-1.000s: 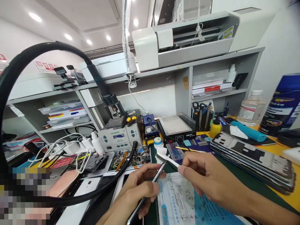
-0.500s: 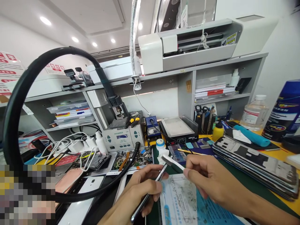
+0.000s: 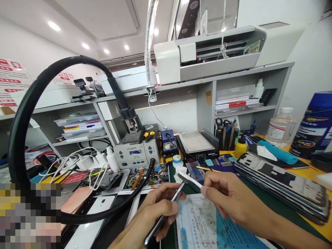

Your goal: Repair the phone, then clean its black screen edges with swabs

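My left hand (image 3: 158, 212) is closed around a thin phone or phone frame (image 3: 164, 217), held on edge so that its shiny rim faces up; its broad sides are mostly hidden by my fingers. Between the thumb and fingers of my right hand (image 3: 228, 197) is a white toothbrush (image 3: 192, 180). The brush's dark bristles point down and meet the far upper end of the phone's rim. Beneath both hands lies a printed blue and white sheet (image 3: 199, 221) on a green mat.
To the right lies a stack of phone frames (image 3: 282, 183). A hot-air station (image 3: 136, 154) stands behind, its black hose (image 3: 18, 138) looping across the left. A tray of small parts (image 3: 146, 178) and a white phone back (image 3: 90, 221) are at left. A heating plate (image 3: 197, 141) sits behind.
The toothbrush and my right hand have shifted very slightly left and down along the phone's end. Both grips are unchanged, and the whole view has tilted a little.
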Action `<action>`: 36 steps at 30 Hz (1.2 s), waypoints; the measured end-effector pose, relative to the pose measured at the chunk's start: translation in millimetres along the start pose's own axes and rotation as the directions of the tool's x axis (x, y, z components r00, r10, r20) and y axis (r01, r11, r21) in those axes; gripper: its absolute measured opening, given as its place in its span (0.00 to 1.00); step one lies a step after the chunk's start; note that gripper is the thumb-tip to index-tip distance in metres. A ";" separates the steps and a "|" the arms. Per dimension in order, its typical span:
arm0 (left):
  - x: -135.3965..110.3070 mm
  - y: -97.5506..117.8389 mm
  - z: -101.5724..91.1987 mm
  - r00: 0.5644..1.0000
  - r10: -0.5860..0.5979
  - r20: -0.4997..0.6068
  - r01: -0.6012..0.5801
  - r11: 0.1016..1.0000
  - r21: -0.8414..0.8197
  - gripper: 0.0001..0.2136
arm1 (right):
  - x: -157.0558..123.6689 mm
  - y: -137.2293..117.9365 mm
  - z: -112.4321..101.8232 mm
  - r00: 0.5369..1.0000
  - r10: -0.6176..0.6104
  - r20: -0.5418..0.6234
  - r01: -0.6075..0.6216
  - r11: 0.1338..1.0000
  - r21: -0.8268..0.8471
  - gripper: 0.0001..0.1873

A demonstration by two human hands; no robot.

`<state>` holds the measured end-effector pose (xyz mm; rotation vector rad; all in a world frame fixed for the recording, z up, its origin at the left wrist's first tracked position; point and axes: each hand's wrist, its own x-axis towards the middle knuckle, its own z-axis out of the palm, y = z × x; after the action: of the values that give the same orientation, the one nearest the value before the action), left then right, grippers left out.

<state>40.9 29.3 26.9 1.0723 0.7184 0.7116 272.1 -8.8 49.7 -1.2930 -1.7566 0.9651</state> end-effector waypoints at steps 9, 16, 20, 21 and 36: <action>1.3 -3.1 -2.2 0.999 -0.005 -0.040 0.006 1.000 0.029 0.25 | -0.2 1.6 0.8 0.998 -0.024 0.065 0.019 0.997 0.080 0.17; 1.5 -1.8 -3.6 0.996 0.008 -0.087 -0.005 0.999 0.039 0.24 | -2.0 7.5 5.2 0.996 0.008 0.092 -0.019 0.993 0.118 0.16; 0.2 -1.4 -2.1 0.995 0.012 -0.098 -0.008 0.999 0.046 0.24 | -1.3 8.3 3.9 0.994 0.034 0.099 -0.046 0.991 0.122 0.15; 0.0 -1.2 -1.5 0.995 0.013 -0.100 -0.008 0.999 0.050 0.24 | -1.6 8.0 3.8 0.994 0.038 0.104 -0.050 0.992 0.117 0.15; 1.5 -3.4 -1.3 0.995 0.031 -0.092 -0.025 0.998 0.064 0.21 | -5.0 4.3 8.2 0.982 0.025 0.186 -0.030 0.999 0.023 0.16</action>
<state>41.2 30.1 23.0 1.1144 0.8115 0.7715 267.7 -13.9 41.7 -1.2477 -1.8639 1.1519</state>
